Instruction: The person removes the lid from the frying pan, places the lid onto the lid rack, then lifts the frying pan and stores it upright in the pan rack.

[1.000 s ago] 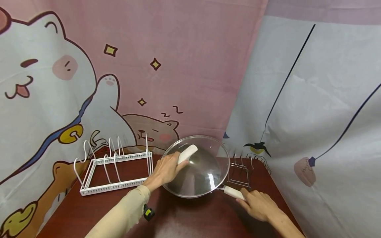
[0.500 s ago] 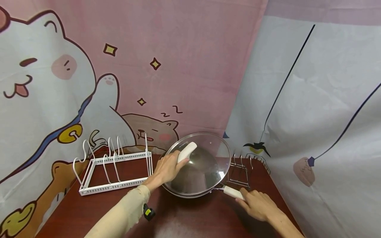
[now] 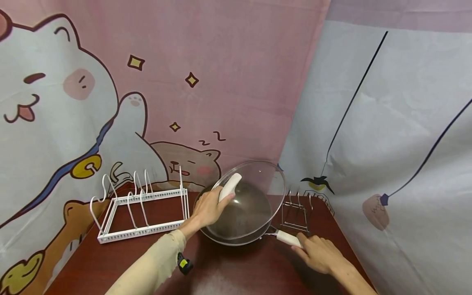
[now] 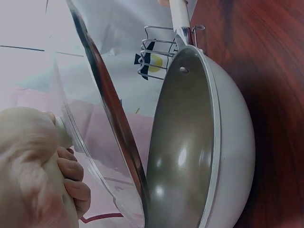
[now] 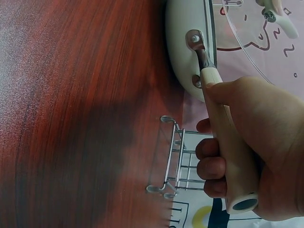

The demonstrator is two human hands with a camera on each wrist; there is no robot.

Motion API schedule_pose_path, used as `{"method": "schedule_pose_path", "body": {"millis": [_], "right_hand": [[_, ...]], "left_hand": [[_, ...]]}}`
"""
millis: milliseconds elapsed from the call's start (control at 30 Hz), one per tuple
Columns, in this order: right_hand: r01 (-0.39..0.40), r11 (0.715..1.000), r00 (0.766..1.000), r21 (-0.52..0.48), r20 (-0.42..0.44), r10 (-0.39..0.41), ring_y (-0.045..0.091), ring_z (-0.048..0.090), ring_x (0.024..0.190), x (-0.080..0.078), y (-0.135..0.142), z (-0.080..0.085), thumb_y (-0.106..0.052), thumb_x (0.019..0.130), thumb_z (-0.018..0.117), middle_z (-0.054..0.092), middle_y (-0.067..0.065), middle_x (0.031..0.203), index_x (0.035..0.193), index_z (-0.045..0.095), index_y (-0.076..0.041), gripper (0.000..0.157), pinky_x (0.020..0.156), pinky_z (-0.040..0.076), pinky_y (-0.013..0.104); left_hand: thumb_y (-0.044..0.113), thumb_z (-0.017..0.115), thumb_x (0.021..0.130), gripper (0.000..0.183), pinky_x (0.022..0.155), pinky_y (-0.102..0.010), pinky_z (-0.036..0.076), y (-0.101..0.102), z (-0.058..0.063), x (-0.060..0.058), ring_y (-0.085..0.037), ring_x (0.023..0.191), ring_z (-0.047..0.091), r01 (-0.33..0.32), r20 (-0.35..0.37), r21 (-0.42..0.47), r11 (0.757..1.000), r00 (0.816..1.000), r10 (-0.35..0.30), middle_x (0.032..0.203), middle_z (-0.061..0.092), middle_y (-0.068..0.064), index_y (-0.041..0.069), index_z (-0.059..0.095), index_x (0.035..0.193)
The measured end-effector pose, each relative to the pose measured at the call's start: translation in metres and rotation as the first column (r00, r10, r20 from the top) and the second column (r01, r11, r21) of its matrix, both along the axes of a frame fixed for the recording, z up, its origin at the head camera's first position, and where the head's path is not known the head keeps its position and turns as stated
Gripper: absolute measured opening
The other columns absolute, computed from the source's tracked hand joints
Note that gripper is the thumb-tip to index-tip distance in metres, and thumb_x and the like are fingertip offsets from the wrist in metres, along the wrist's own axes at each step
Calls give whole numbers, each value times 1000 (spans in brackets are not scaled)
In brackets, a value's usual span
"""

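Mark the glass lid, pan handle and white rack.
Glass lid [image 3: 250, 200], head view: clear pane, near its middle.
Pan handle [image 5: 232, 152], right wrist view: midsection of the grip.
White rack [image 3: 144, 231], head view: front rail, near its middle.

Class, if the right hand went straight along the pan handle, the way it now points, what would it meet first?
Likely the side of the pan, just past the metal neck of the handle; the tilted glass lid looks higher, though depth is unclear.

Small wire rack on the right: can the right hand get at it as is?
Probably not yet: the right hand grips the pan handle. If it let go, the wire rack looks close, just beyond that handle.
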State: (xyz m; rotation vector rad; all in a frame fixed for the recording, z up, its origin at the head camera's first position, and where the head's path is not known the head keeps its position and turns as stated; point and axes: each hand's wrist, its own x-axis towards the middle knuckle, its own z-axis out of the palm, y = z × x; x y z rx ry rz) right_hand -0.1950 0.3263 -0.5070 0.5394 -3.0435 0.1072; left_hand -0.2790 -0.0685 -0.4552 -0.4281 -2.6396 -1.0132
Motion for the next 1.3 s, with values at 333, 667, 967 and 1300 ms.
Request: {"method": "schedule_pose_path", "body": {"millis": [333,667,967,1300], "right_hand": [[9,1000,1000,-10,20,-9,8,59,64,0,-1,0,-52,107,73,62,-13,78,107,62,-29,26,53,41,35],[2,1000,1000,-6,5,-2,7,57,63,1,0,0,-52,107,74,62,-13,77,107,62,-29,26,53,41,34],[12,1000,1000,-15,21,-12,8,58,63,2,-1,0,-53,107,73,61,-13,76,107,61,-29,27,54,41,34],[11,1000,1000,-7,3,-11,9,61,64,2,-1,1,-53,107,73,61,-13,76,104,60,-29,27,54,42,35]], "left_hand": [[48,67,113,36,66,-36,50,3,0,0,-17,73,60,12,35,101,995,999,-15,83,66,-2,12,72,117],[47,68,113,41,70,-37,54,2,-2,2,-17,76,63,10,56,173,985,998,-20,89,71,-6,9,73,126],[46,66,114,43,68,-33,53,0,-6,0,-16,75,62,36,94,243,969,994,-61,91,70,-7,8,73,131],[49,65,114,40,63,-31,51,0,-10,3,-12,70,61,48,117,313,948,989,-89,84,69,-4,11,75,122]]}}
